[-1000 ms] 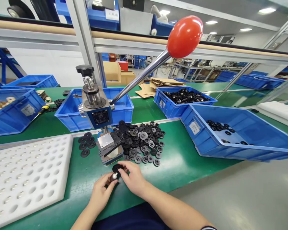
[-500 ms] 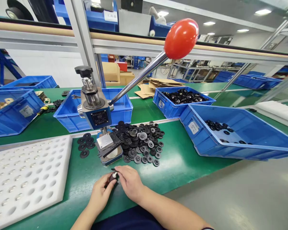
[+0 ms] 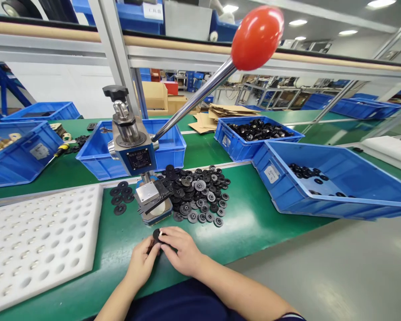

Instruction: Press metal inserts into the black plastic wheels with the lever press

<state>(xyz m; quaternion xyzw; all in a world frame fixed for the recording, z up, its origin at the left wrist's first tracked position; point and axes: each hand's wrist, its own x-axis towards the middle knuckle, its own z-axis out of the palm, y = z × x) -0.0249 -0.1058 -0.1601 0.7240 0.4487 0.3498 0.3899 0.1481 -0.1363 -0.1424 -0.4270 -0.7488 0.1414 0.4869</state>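
Both hands meet on the green mat just in front of a hand press. My left hand (image 3: 141, 263) and my right hand (image 3: 179, 249) pinch a small black disc (image 3: 156, 235) with a white pin through its middle. The press (image 3: 141, 158) has a blue body, a steel die block and a long lever ending in a red ball (image 3: 256, 38). A heap of black discs (image 3: 195, 192) lies right of the press, and a few more black discs (image 3: 120, 196) lie to its left.
A white foam tray with rows of holes (image 3: 36, 243) lies at the left. Blue bins stand around: one behind the press (image 3: 96, 154), one at far left (image 3: 16, 151), two at the right holding black parts (image 3: 257, 133) (image 3: 337, 183). Bare grey bench at the lower right.
Both hands shifted slightly up toward the press with the disc; the disc now shows above the fingers. The view tilted, so the red ball sits higher.
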